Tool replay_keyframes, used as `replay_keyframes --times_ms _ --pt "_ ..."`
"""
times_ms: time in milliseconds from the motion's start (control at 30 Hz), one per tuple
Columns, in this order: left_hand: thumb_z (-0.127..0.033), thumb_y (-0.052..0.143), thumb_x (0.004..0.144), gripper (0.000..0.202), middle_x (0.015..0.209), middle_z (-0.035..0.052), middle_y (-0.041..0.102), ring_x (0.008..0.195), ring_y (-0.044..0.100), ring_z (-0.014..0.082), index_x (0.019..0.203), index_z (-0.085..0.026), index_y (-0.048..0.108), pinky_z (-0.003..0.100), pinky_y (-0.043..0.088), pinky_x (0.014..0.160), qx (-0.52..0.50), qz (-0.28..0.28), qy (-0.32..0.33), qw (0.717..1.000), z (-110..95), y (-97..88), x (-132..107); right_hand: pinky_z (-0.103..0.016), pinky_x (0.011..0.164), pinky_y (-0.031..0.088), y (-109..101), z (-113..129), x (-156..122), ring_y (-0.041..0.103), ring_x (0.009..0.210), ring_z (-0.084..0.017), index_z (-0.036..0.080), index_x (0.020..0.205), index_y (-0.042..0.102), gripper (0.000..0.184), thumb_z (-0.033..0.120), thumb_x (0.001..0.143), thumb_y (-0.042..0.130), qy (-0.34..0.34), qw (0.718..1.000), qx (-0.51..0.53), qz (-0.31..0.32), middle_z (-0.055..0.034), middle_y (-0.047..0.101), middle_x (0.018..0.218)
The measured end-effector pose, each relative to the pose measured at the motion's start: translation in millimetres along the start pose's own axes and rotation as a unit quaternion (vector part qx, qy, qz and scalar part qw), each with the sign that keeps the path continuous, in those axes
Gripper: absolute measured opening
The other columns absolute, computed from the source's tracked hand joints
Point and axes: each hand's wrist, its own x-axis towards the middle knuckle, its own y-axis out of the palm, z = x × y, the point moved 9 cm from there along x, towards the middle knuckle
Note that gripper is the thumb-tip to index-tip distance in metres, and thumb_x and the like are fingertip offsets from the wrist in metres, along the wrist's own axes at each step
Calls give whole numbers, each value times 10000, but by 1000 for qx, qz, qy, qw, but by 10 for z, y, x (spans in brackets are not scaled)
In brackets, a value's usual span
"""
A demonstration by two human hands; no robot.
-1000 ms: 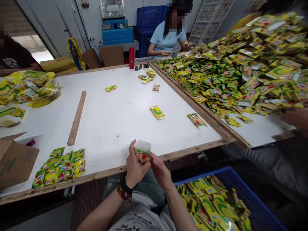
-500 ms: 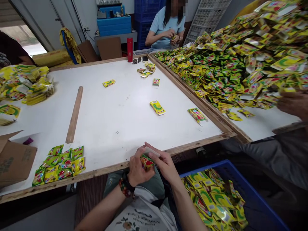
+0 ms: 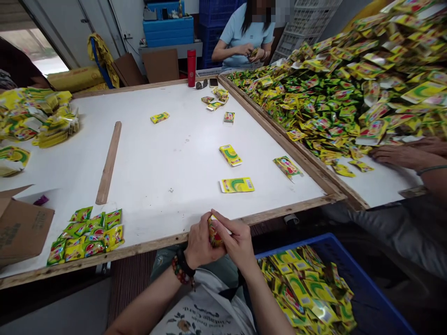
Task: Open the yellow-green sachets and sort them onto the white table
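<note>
My left hand [image 3: 199, 243] and my right hand [image 3: 234, 239] are pressed together at the near edge of the white table [image 3: 167, 153], both closed round a small stack of yellow and red sachets [image 3: 214, 232]. Only the stack's edge shows between the fingers. A beaded bracelet sits on my left wrist. A flat yellow packet [image 3: 237, 184] lies on the table just beyond my hands. Two more packets [image 3: 230, 155] [image 3: 287, 166] lie farther out. A group of green and yellow sachets [image 3: 87, 233] rests at the near left.
A blue crate [image 3: 377, 298] full of sachets stands by my right knee. A huge heap of sachets [image 3: 349, 88] covers the right table, where another person's hand [image 3: 401, 156] rests. A wooden stick [image 3: 109, 163], a cardboard box [image 3: 21, 228], a red flask [image 3: 191, 68], a seated person opposite.
My hands dropped from above the table edge to just below it and closed tighter on the stack. A flat yellow packet now lies on the table beyond them.
</note>
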Motion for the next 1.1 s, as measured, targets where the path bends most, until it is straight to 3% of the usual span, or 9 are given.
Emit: replay_keyframes --times_ms 133,300,433,567,700,800,900,1000,1100 --pt "-317 631 648 764 1112 126 605 834 664 286 1308 -179 272 414 533 685 18 -1 -20 1000 70 26 -25 -379 789 587 29 -7 28 734 880 -256 201 1109 719 296 334 879 588 21 999 5 29 -60 745 1065" --pt "-326 622 689 707 1071 115 600 846 649 267 1299 -172 298 395 525 695 -35 4 -50 998 155 57 -16 -375 887 548 195 166 -33 688 1035 -243 225 1364 518 468 263 900 563 -92 987 -73 112 -81 682 1229" --pt "-314 646 681 645 1089 100 588 921 632 270 1253 -187 375 409 526 777 -70 54 -15 996 -4 5 22 -283 761 566 119 235 -166 722 839 -184 236 1361 530 422 222 944 468 -139 977 -114 118 -78 755 1042" --pt "-434 715 729 659 1237 107 562 1121 548 275 1277 -211 425 420 478 950 -80 153 66 983 -270 -72 294 -304 655 566 -645 45 -431 722 703 -230 218 1236 659 384 345 931 463 -41 962 -268 29 -91 773 860" --pt "-405 634 829 529 1348 148 516 1214 469 314 1280 -175 483 485 399 1027 65 160 63 983 -187 29 1010 -519 788 537 -1450 -298 -635 691 937 -394 204 1093 738 357 372 826 570 80 847 -521 -63 -171 759 949" --pt "-326 782 669 629 1267 175 584 1176 501 360 1222 -139 549 483 431 965 126 225 38 966 -73 379 1490 -577 960 457 -1245 -432 -395 584 1179 -376 197 1185 682 387 290 830 559 6 875 -483 -31 -168 688 1186" --pt "-285 790 622 409 974 137 701 955 628 317 981 -130 669 392 493 833 117 262 45 957 -91 540 1676 -510 1042 424 -842 -444 26 452 1331 -310 181 1325 568 478 186 854 490 -73 920 -384 -29 -158 538 1395" --pt "-389 749 668 343 847 87 711 793 660 255 904 -148 686 328 505 727 108 276 36 954 -107 378 1527 -542 1093 350 -573 -393 361 389 1375 -308 172 1391 490 549 131 845 466 -105 936 -334 -45 -153 479 1448" --pt "-442 699 731 558 929 67 697 822 655 225 1193 -159 564 322 504 748 76 185 -19 980 -100 -49 1230 -489 1040 423 -352 -288 435 579 1205 -271 192 1352 531 450 197 913 433 -121 962 -243 -22 -135 625 1300"
